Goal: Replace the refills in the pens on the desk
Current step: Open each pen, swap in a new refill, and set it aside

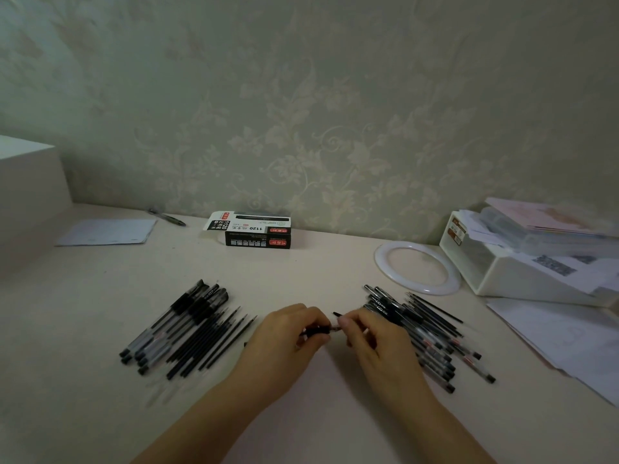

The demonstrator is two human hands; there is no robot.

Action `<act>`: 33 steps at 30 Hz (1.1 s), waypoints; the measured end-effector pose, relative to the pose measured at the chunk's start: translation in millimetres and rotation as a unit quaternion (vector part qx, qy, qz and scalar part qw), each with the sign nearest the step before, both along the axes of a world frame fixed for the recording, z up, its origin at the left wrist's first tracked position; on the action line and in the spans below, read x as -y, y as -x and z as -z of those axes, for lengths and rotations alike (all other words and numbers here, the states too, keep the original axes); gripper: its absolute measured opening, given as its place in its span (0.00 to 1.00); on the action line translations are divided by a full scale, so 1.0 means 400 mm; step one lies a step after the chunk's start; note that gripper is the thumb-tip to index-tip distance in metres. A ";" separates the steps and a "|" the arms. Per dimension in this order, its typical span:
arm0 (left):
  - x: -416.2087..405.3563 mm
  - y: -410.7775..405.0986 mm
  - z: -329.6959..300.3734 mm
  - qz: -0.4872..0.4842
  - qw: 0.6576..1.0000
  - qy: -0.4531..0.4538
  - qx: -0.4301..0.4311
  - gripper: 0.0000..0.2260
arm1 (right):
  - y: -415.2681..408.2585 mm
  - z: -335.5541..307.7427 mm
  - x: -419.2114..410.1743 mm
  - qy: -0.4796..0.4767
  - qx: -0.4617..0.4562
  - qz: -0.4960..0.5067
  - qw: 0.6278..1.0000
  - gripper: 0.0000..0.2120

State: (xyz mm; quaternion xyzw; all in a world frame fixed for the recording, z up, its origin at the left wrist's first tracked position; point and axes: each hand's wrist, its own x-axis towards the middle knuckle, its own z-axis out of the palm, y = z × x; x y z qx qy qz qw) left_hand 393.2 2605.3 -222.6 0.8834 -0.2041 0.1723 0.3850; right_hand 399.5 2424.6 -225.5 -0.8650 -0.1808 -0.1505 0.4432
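Two hands (288, 333) (371, 336) grip one pen (320, 329).

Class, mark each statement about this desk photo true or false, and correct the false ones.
1. Both hands, left hand and right hand, hold one pen between them. True.
2. The pen box stands by the wall. True.
3. The white ring lies left of the box. False: it lies to its right.
4. Pens lie only on the left. False: there is a left pile and a right pile.
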 end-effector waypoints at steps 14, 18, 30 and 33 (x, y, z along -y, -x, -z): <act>-0.026 -0.010 0.007 -0.039 0.998 -0.051 -0.016 0.05 | -0.011 0.020 0.021 0.148 0.012 0.034 0.988 0.05; -0.031 -0.012 0.001 -0.040 0.998 -0.055 -0.012 0.05 | -0.015 0.011 0.031 0.134 0.004 0.020 0.991 0.07; -0.019 -0.005 -0.009 -0.009 0.999 -0.046 0.001 0.05 | -0.008 0.005 0.011 0.075 0.023 -0.048 0.996 0.06; -0.019 -0.004 -0.012 -0.002 0.999 -0.037 -0.007 0.02 | -0.011 0.008 0.015 0.040 0.003 -0.052 0.998 0.06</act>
